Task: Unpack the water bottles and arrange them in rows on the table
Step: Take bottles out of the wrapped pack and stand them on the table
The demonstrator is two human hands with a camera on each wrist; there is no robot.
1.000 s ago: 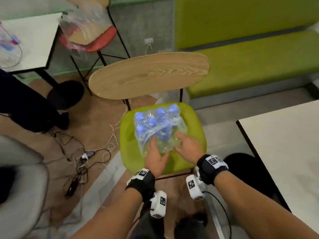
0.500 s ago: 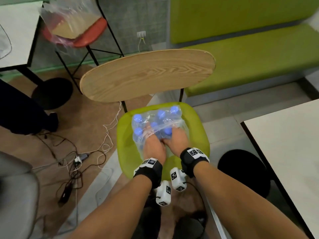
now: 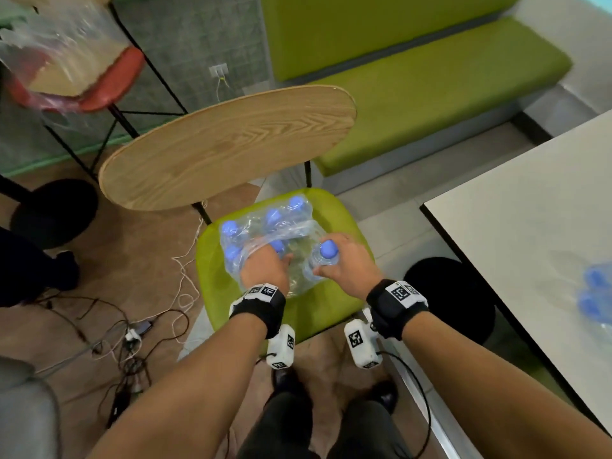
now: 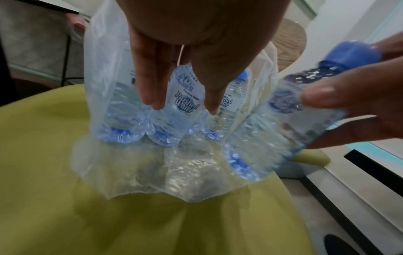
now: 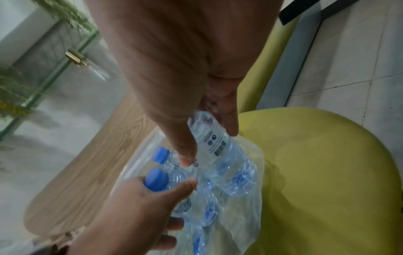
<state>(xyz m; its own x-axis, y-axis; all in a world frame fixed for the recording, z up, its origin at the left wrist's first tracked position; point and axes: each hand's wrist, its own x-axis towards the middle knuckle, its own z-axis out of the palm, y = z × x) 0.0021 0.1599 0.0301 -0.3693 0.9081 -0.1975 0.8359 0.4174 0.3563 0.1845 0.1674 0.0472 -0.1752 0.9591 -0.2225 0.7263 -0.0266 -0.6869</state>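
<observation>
A torn clear plastic pack (image 3: 265,226) of small blue-capped water bottles stands on the green chair seat (image 3: 331,313). My left hand (image 3: 270,260) reaches inside the wrap; its thumb and fingers (image 4: 148,86) close round one labelled bottle (image 4: 185,98), whose cap (image 5: 156,179) shows above the hand. My right hand (image 3: 344,260) grips another water bottle (image 3: 326,256) by its upper body, tilted and pulled clear of the wrap at the pack's right side; that same bottle (image 5: 213,141) shows between thumb and fingers. Other bottles stay in the pack.
A white table (image 3: 530,226) lies to the right, with blurred blue-capped bottles (image 3: 596,293) at its far edge. The chair's wooden backrest (image 3: 228,147) rises behind the pack. A green bench (image 3: 430,77) is beyond. Cables (image 3: 132,332) lie on the floor at left.
Both hands went into the pack. My right hand has since drawn one bottle out to the right, and my left hand has closed round another bottle inside the wrap.
</observation>
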